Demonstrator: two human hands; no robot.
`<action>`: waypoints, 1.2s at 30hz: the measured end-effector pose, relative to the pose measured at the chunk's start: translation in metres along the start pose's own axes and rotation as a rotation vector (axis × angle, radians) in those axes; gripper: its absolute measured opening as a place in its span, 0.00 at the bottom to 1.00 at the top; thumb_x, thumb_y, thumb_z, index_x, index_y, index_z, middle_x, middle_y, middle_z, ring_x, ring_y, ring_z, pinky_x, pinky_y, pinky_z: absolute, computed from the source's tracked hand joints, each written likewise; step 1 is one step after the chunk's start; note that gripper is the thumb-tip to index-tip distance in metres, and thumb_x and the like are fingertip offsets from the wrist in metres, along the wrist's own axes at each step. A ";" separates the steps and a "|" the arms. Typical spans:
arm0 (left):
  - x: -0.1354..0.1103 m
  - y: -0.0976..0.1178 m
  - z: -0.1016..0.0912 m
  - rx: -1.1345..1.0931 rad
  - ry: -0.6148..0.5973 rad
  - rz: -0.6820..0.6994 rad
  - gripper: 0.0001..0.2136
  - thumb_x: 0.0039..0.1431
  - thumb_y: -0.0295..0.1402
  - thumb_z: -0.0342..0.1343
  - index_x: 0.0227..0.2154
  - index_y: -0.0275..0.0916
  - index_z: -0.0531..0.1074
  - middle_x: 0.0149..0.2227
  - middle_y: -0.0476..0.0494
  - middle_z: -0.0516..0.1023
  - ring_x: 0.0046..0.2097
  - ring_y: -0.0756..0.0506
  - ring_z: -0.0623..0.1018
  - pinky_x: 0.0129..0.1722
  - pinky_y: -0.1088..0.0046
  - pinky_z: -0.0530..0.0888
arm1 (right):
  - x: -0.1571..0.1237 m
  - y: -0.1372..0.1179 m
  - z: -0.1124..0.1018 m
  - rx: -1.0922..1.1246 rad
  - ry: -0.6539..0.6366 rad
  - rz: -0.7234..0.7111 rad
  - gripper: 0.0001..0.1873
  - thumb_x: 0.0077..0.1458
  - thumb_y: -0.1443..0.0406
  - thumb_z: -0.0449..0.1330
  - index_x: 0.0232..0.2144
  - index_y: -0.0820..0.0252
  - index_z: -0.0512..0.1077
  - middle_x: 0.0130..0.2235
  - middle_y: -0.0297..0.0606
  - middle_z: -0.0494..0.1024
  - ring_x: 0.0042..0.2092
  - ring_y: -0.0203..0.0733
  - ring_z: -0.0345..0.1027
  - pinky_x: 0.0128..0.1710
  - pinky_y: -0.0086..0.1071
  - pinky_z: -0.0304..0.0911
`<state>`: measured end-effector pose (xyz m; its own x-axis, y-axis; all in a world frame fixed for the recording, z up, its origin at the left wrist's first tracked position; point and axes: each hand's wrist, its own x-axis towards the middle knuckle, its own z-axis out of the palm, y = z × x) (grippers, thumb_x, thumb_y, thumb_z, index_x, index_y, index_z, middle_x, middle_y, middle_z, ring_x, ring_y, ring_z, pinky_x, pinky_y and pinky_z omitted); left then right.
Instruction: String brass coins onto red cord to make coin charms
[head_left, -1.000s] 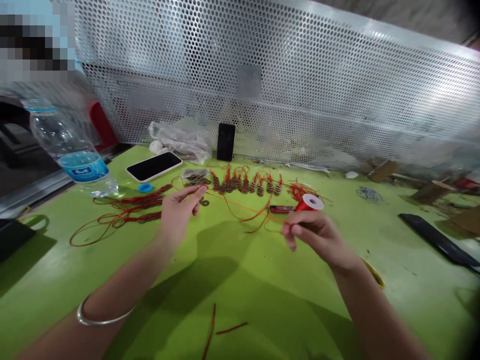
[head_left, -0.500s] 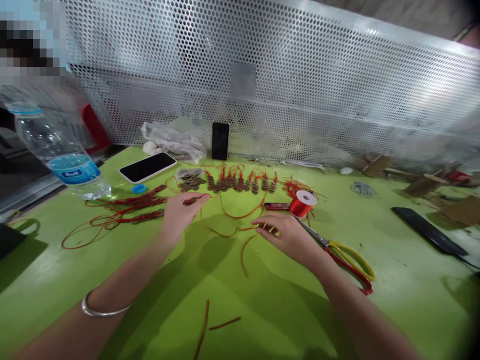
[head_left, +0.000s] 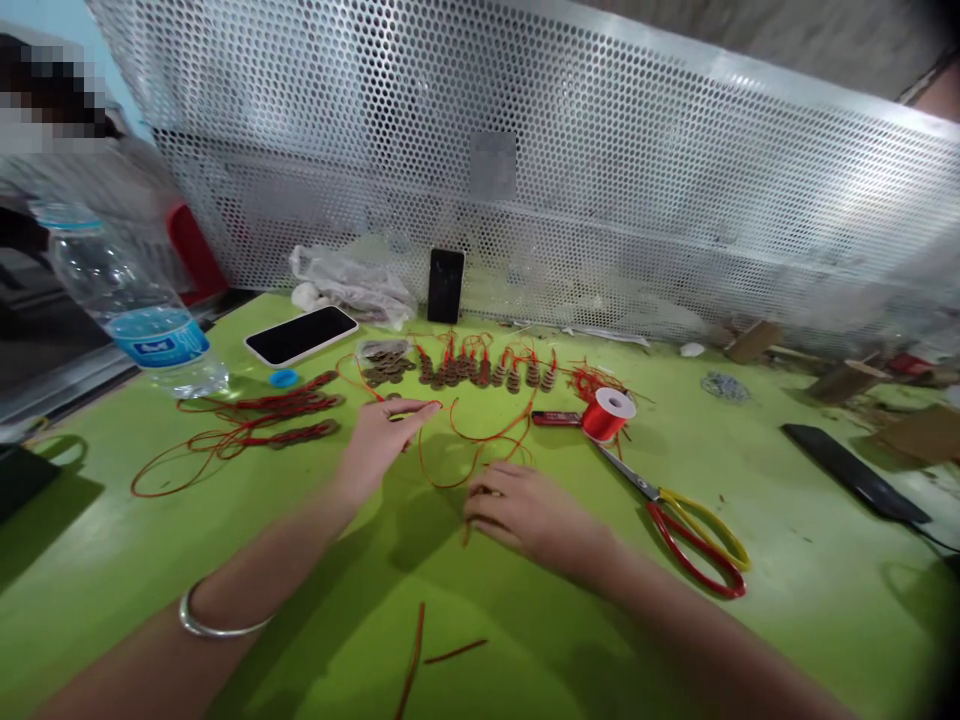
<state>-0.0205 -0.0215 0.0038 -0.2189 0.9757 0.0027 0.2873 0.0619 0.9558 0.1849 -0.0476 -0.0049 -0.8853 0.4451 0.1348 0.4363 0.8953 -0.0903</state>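
Note:
My left hand (head_left: 382,437) is raised a little over the green table (head_left: 225,560), its fingertips pinched on a thin red cord (head_left: 465,455) that loops toward my right hand (head_left: 525,512). The right hand rests low on the table with fingers curled over the cord's other end. Behind them lies a row of brown coins tied with red cord (head_left: 487,372), beside a loose pile of coins (head_left: 386,362). A red cord spool (head_left: 609,412) stands to the right, next to scissors with red and yellow handles (head_left: 679,515).
A water bottle (head_left: 131,305) and its blue cap (head_left: 283,378) stand at the left, near a phone (head_left: 301,334) lying flat. Another phone (head_left: 445,285) leans on the perforated metal screen (head_left: 525,150). Corded coin strings (head_left: 262,420) lie left; cord scraps (head_left: 427,655) lie near me.
My right hand came down from beside the spool, moved left and now rests on the table, uncovering the scissors. The left hand stayed pinched on the cord, which now sags in a loop.

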 end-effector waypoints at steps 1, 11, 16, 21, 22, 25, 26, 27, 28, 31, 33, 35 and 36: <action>-0.001 0.001 0.001 -0.001 -0.005 -0.004 0.19 0.44 0.45 0.62 0.32 0.33 0.77 0.13 0.56 0.60 0.18 0.52 0.59 0.20 0.75 0.55 | 0.003 0.000 0.001 0.007 -0.005 -0.008 0.10 0.60 0.64 0.52 0.36 0.60 0.73 0.39 0.38 0.75 0.40 0.40 0.67 0.41 0.32 0.64; -0.020 0.007 0.016 -0.012 -0.050 0.081 0.10 0.44 0.41 0.62 0.24 0.39 0.77 0.25 0.46 0.75 0.26 0.47 0.69 0.24 0.72 0.63 | 0.009 -0.007 0.004 1.003 0.551 0.597 0.04 0.48 0.65 0.60 0.28 0.61 0.70 0.27 0.36 0.77 0.29 0.36 0.71 0.30 0.28 0.68; -0.027 0.008 0.019 0.044 -0.066 0.228 0.08 0.46 0.38 0.61 0.26 0.38 0.79 0.34 0.42 0.77 0.35 0.43 0.74 0.31 0.70 0.68 | 0.012 -0.004 0.009 1.216 0.640 0.714 0.12 0.45 0.63 0.63 0.35 0.61 0.70 0.27 0.36 0.77 0.29 0.37 0.72 0.30 0.29 0.68; -0.033 0.013 0.019 0.172 -0.072 0.283 0.07 0.49 0.35 0.59 0.27 0.39 0.79 0.35 0.42 0.77 0.35 0.44 0.75 0.32 0.70 0.70 | 0.012 -0.002 0.011 1.205 0.660 0.684 0.15 0.48 0.63 0.61 0.40 0.60 0.72 0.27 0.36 0.77 0.30 0.37 0.71 0.31 0.29 0.67; -0.034 0.013 0.019 0.196 -0.078 0.317 0.06 0.50 0.35 0.58 0.27 0.39 0.79 0.35 0.43 0.77 0.35 0.45 0.75 0.32 0.70 0.70 | 0.011 -0.002 0.011 1.195 0.656 0.678 0.16 0.48 0.62 0.61 0.41 0.60 0.73 0.28 0.36 0.77 0.30 0.37 0.71 0.30 0.29 0.66; -0.035 0.011 0.020 0.261 -0.123 0.417 0.06 0.52 0.33 0.57 0.27 0.41 0.79 0.35 0.44 0.77 0.32 0.47 0.75 0.31 0.72 0.71 | 0.011 -0.002 0.013 1.171 0.617 0.648 0.16 0.48 0.62 0.60 0.41 0.60 0.74 0.28 0.36 0.77 0.29 0.36 0.70 0.30 0.28 0.66; -0.035 0.009 0.021 0.284 -0.139 0.447 0.06 0.52 0.33 0.56 0.28 0.41 0.79 0.35 0.44 0.77 0.31 0.47 0.75 0.30 0.73 0.70 | 0.011 -0.002 0.013 1.168 0.605 0.633 0.16 0.49 0.62 0.60 0.41 0.60 0.74 0.28 0.36 0.77 0.29 0.36 0.70 0.30 0.29 0.67; -0.035 0.007 0.021 0.311 -0.150 0.477 0.06 0.53 0.32 0.56 0.28 0.41 0.78 0.35 0.44 0.77 0.30 0.48 0.74 0.30 0.73 0.70 | 0.011 -0.002 0.013 1.167 0.596 0.619 0.15 0.49 0.62 0.60 0.41 0.60 0.75 0.28 0.36 0.77 0.29 0.37 0.70 0.31 0.29 0.67; -0.035 0.005 0.022 0.339 -0.156 0.504 0.07 0.53 0.32 0.55 0.29 0.42 0.78 0.34 0.45 0.77 0.30 0.48 0.74 0.30 0.73 0.70 | 0.011 -0.002 0.014 1.165 0.590 0.607 0.15 0.49 0.62 0.60 0.41 0.60 0.75 0.29 0.37 0.78 0.30 0.37 0.71 0.32 0.30 0.68; -0.035 0.000 0.022 0.412 -0.151 0.554 0.07 0.54 0.32 0.54 0.29 0.43 0.78 0.35 0.46 0.77 0.30 0.49 0.74 0.30 0.74 0.70 | 0.010 -0.002 0.013 1.150 0.591 0.596 0.14 0.49 0.63 0.60 0.40 0.59 0.75 0.30 0.37 0.79 0.30 0.38 0.72 0.33 0.31 0.69; -0.035 -0.001 0.022 0.430 -0.147 0.576 0.07 0.54 0.32 0.54 0.30 0.43 0.79 0.35 0.46 0.77 0.30 0.49 0.74 0.30 0.74 0.69 | 0.010 -0.002 0.012 1.153 0.599 0.606 0.12 0.49 0.63 0.60 0.38 0.59 0.75 0.29 0.37 0.79 0.30 0.38 0.72 0.33 0.31 0.69; -0.035 -0.001 0.022 0.427 -0.149 0.583 0.07 0.54 0.32 0.54 0.30 0.43 0.78 0.34 0.46 0.77 0.29 0.49 0.73 0.29 0.75 0.68 | 0.009 -0.002 0.011 1.186 0.616 0.620 0.10 0.49 0.62 0.61 0.35 0.60 0.75 0.28 0.37 0.79 0.30 0.38 0.73 0.32 0.31 0.69; -0.035 0.000 0.022 0.417 -0.154 0.576 0.07 0.55 0.32 0.54 0.30 0.43 0.78 0.34 0.46 0.77 0.29 0.49 0.73 0.28 0.75 0.68 | 0.008 -0.001 0.011 1.205 0.627 0.628 0.10 0.49 0.62 0.61 0.34 0.60 0.75 0.28 0.37 0.79 0.30 0.38 0.73 0.32 0.31 0.69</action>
<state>0.0073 -0.0509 -0.0024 0.1992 0.8943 0.4006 0.6559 -0.4254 0.6236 0.1752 -0.0451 -0.0142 -0.2615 0.9566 0.1289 0.0418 0.1446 -0.9886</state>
